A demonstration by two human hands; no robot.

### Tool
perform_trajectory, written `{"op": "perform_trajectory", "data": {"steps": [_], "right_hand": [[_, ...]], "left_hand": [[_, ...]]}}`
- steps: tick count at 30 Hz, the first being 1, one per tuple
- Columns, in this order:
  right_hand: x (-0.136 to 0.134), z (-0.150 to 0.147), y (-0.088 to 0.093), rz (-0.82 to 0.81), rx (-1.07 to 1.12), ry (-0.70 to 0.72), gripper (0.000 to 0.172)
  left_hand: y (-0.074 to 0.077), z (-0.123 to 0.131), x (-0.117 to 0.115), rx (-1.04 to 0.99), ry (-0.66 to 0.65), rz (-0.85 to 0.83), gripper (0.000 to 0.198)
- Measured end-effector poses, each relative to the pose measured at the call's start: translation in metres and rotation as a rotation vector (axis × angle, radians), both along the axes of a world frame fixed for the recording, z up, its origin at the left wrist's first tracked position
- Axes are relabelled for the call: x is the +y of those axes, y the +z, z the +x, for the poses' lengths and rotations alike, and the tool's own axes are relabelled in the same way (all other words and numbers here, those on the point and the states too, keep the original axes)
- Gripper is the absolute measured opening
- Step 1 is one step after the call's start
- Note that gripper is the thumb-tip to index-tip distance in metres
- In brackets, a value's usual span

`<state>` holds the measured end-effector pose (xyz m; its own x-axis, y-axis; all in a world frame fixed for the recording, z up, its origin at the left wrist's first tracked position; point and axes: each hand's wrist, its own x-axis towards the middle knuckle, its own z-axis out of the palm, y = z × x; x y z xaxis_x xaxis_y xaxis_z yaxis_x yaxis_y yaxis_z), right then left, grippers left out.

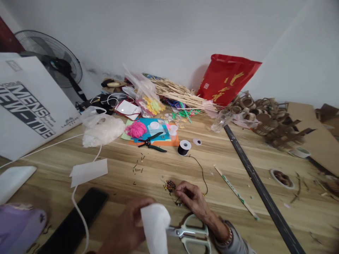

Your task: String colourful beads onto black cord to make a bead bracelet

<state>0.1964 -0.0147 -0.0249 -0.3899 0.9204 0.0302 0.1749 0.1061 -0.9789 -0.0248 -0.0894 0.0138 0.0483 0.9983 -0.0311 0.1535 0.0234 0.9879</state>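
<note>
My left hand (128, 222), blurred by motion, grips a white paper-like piece (156, 225) at the bottom centre. That piece covers part of a pair of scissors (185, 231) with pale green handles, lying on the table. Close to a small pile of coloured beads (169, 185), my right hand (193, 199) has its thumb and forefinger pinched together; what is between them is too small to make out. A black cord (202, 169) runs from a spool (183, 147) to beside this hand. A few beads (179, 203) on cord show just below its fingers.
Cutting pliers (152, 143) and pink yarn (136, 129) lie on coloured sheets. A dark strip (254, 176) crosses the table at right, beside a thin stick (235, 192). A black phone-like slab (75, 220) lies at left. Sticks (180, 91) and a red bag (227, 79) stand behind.
</note>
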Motion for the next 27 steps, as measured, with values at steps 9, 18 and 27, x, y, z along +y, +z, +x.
{"op": "perform_trajectory", "data": {"steps": [9,18,27], "right_hand": [[0.000,0.001,-0.001,-0.001,-0.015,0.014,0.032],[-0.001,0.000,0.001,0.005,0.008,-0.001,0.032],[0.000,0.001,0.003,0.011,-0.009,0.017,0.029]], "left_hand": [[0.011,-0.077,0.031,0.634,0.413,-0.036,0.025],[-0.003,-0.088,0.044,1.172,0.269,0.036,0.023],[0.027,-0.071,0.032,0.749,0.409,0.420,0.018]]}}
